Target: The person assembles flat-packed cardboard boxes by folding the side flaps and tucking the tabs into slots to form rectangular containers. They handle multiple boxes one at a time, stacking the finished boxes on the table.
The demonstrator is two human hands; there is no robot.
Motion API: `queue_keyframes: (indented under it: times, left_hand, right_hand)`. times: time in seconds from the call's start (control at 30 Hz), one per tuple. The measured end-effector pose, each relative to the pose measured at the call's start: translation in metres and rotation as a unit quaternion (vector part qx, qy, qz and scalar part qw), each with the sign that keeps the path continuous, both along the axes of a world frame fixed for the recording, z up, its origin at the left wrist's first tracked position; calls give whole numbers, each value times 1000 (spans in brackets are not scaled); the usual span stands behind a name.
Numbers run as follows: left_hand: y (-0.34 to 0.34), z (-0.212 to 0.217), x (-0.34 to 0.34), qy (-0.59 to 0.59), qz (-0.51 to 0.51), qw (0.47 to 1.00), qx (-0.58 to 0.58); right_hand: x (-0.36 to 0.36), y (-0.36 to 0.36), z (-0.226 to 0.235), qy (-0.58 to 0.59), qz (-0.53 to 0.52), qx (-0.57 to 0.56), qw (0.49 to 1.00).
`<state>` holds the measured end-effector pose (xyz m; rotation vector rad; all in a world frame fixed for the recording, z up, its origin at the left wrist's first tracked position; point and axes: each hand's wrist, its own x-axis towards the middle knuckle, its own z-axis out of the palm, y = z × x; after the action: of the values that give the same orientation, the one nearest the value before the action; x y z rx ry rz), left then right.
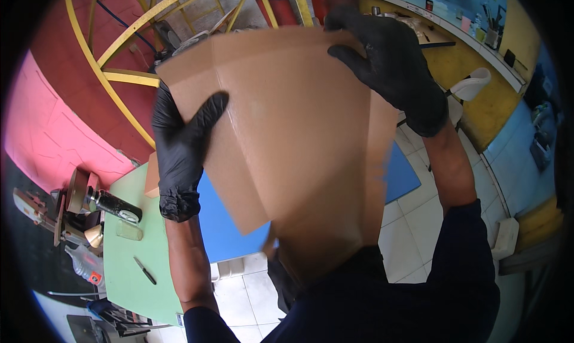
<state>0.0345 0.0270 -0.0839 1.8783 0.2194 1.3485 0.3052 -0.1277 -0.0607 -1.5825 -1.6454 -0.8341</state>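
A large brown cardboard sheet with crease lines and cut flaps is held up in front of me, its lower end close to my body. My left hand, in a black glove, grips its left edge with the thumb lying across the front face. At the upper right corner my right hand, gloved in black too, has the top edge between thumb and fingers. The fingers behind the cardboard are hidden. Beneath it, part of a blue tabletop shows.
On the left, a green table bears a knife, a dark bottle, a glass and a brown box. A yellow metal frame stands beyond. At right are a white chair and a long counter with small items.
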Motion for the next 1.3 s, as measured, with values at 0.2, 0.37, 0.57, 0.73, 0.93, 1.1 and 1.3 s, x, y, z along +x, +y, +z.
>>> queue_keyframes:
  times: [0.2, 0.37, 0.57, 0.73, 0.93, 1.1, 1.3]
  left_hand:
    - [48, 49, -42, 101, -347, 919, -156]
    - [38, 60, -30, 576, -92, 790, 186]
    - [20, 18, -21, 480, -25, 874, 65]
    - [7, 32, -3, 578, 55, 806, 116]
    - [-27, 55, -3, 598, 57, 794, 96]
    - [-30, 61, -18, 551, 26, 833, 51]
    - [-26, 78, -30, 606, 64, 792, 40]
  right_hand:
    - [-22, 18, -21, -229, 25, 18, 973]
    - [-40, 28, -52, -263, 21, -13, 964]
    - [-47, 27, -46, -232, 73, -55, 968]
    - [-77, 25, -46, -56, 198, -93, 974]
    - [-86, 52, -42, -22, 213, -113, 970]
    - [-70, 40, -27, 44, 280, -166, 944]
    - [-57, 28, -13, 76, 301, -195, 930]
